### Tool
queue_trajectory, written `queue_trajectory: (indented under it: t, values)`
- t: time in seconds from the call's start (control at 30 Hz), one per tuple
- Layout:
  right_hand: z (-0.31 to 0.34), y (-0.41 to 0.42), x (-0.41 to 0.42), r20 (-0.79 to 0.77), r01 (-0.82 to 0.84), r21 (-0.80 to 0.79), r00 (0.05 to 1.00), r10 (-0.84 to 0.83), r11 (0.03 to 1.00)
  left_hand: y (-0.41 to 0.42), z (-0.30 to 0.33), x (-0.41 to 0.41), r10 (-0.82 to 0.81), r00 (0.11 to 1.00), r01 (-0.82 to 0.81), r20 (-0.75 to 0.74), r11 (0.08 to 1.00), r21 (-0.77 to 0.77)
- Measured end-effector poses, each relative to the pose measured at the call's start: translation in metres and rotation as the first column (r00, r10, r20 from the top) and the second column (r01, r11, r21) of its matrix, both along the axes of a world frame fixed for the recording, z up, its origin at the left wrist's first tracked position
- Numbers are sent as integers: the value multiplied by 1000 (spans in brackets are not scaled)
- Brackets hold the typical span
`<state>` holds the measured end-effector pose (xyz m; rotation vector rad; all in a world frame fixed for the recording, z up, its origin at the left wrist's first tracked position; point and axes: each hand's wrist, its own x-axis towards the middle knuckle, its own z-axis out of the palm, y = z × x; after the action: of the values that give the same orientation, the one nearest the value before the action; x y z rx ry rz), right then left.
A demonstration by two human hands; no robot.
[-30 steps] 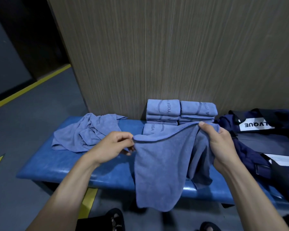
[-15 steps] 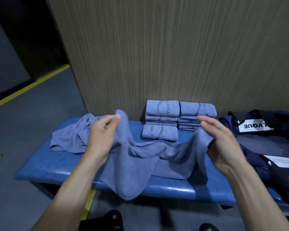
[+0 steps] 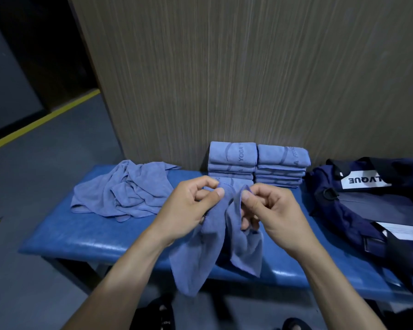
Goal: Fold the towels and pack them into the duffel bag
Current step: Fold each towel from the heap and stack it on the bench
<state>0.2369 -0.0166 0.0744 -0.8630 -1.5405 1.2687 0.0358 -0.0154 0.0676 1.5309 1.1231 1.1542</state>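
A crumpled towel pile [image 3: 122,191] lies at the left of the blue bench [image 3: 86,236]. The left hand [image 3: 188,210] and right hand [image 3: 270,215] pinch a hanging towel [image 3: 215,246] (corners brought together) before two folded stacks [image 3: 258,165]; the duffel bag [image 3: 367,210] sits rightmost.

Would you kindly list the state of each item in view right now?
Light blue towel in hand: unfolded, hanging, top edge bunched.
Left hand: pinches the towel's edge.
Right hand: pinches the towel's edge.
Two stacks of folded blue towels: folded, on the bench against the wall.
Crumpled blue towels: unfolded, heaped.
Navy duffel bag: lying on the blue padded bench.
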Motion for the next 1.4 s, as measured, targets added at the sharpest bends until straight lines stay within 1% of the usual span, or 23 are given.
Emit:
queue_trajectory:
  t: [0.1,0.2,0.37,0.53,0.77,0.83,0.9,0.93,1.0,1.07,1.13,1.23,1.3,1.33,1.4]
  values:
    - [-1,-2,-4,91,50,53,994,-55,997,-4,3,4,-18,1000,18,-21,1000,-6]
    - [-4,-2,-9,141,106,135,982,-125,985,-7,6,6,-44,998,43,-35,999,-21]
    - [-7,2,-8,263,154,276,937,-228,949,-10,10,6,-56,997,54,-54,998,-35]
    - [-6,1,-7,271,161,275,933,-237,948,-11,10,5,-62,995,61,-73,998,-23]
    - [-5,1,-4,292,154,248,929,-226,956,-13,10,5,-66,994,69,-84,997,34]
    - [-6,1,-5,295,189,277,917,-271,942,-13,9,4,-59,995,63,-84,997,50]
    - [-5,1,-4,289,231,341,897,-335,911,-11,9,4,-53,995,59,-88,996,63]
    - [-3,1,-3,293,218,373,895,-337,902,-11,9,4,-58,994,65,-91,996,67]
    - [-3,2,-1,312,120,383,916,-251,916,-11,11,4,-79,992,86,-97,994,74]
    - [-2,2,-2,292,48,333,944,-152,942,-11,11,5,-93,991,101,-93,992,81]
    - [-3,3,-4,244,53,314,960,-135,948,-11,11,6,-91,993,97,-76,991,91]
    - [-4,4,-3,173,111,320,970,-173,941,-12,11,8,-83,995,89,-53,990,113]
    - [0,8,1,116,166,323,970,-213,932,-11,9,7,-106,994,110,-41,989,104]
    - [3,12,4,80,211,325,965,-249,922,-10,7,5,-123,991,128,-50,988,91]
    - [13,20,12,-19,324,336,941,-337,885,-7,3,1,-144,983,152,-114,986,68]
